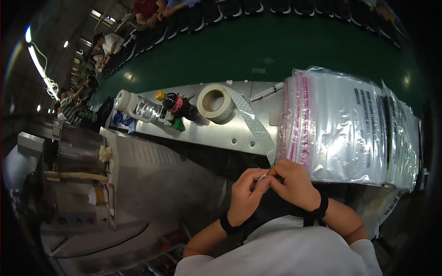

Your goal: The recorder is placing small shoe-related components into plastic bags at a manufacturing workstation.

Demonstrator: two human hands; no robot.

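Observation:
A roll of pale sticker strip [215,103] lies on the metal bench top, and its loose strip [256,131] runs over the bench edge to my hands. My left hand [246,191] is closed in a pinch at the strip's end, where a small whitish bit [262,176] shows between the fingers. Against it, my right hand [294,184] is also closed, thumb and fingers pinching the strip. Fingers hide most of the end. Just beyond my right hand lies a large stack of clear plastic bags [343,133] with pink seal lines and dark print.
A clear bottle with a white lid [146,109] and a dark drink bottle [178,105] stand left of the roll. A pen-like white tool [268,92] lies behind. Beyond runs a green conveyor [248,50] with dark shoes along its far edge. A metal machine [142,175] stands left.

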